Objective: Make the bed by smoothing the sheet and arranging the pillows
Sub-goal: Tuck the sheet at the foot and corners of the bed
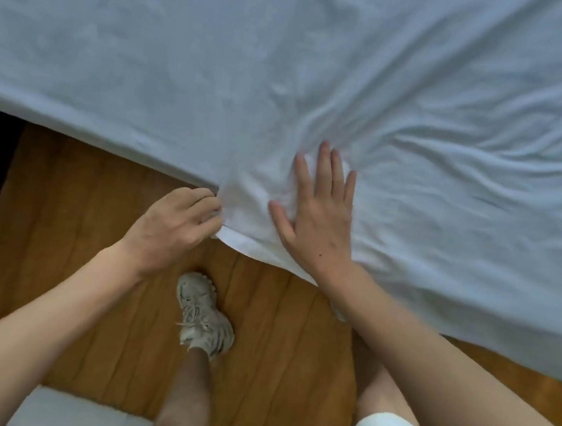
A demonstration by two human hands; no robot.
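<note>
Sheet edge pulled taut at the near side.
Left hand pinched the hem; right hand lay flat, grip released; best swept right across the wrinkles.

No text, label, brand, number or sign could be read anywhere in the head view. The sheet was plain white, and the shoe at six o'clock showed no legible mark.
</note>
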